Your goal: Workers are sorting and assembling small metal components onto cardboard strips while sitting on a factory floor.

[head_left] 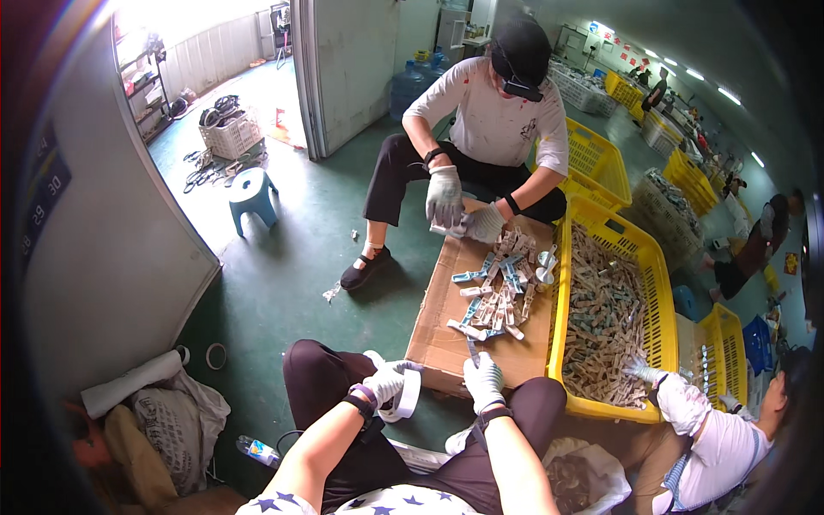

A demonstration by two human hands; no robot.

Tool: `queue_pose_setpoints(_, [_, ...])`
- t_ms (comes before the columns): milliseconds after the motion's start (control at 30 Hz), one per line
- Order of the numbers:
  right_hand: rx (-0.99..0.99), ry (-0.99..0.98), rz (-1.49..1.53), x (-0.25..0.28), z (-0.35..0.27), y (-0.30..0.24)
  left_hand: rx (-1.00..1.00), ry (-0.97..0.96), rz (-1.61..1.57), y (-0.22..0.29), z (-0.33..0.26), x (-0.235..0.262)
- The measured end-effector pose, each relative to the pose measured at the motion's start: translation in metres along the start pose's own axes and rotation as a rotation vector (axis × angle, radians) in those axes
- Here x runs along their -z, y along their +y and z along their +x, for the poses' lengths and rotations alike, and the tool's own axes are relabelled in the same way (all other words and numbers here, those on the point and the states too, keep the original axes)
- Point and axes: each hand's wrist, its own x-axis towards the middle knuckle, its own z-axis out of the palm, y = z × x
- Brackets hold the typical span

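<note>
A: Where is the white roll point(413, 393)?
B: Near side, left of the cardboard worktop point(439, 319). Left grip point(388, 383) pinches its rim; right grip point(484, 381) curled, contents unclear.
A: Handling?
B: Probably light, fairly stiff; hold the rim.

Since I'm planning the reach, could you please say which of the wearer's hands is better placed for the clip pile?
Probably the right hand: though pinching something thin, it is nearer the clips; the left hand, farther off, holds a white roll.

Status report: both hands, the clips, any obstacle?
Left hand gripping white roll. Right hand pinching narrow grey piece, kind unclear. Clip pile partly covers cardboard box.
</note>
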Motion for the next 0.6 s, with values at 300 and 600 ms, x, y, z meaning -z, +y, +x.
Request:
queue_pose_setpoints(300, [0.081, 0.011, -0.081, 0.002, -0.001, -0.004, 0.020, -0.026, -0.023, 0.001, 0.001, -0.001])
queue_pose_setpoints(600, [0.559, -0.311, -0.481, 0.009, -0.025, -0.079, -0.007, -0.038, -0.059, -0.005, 0.000, 0.001])
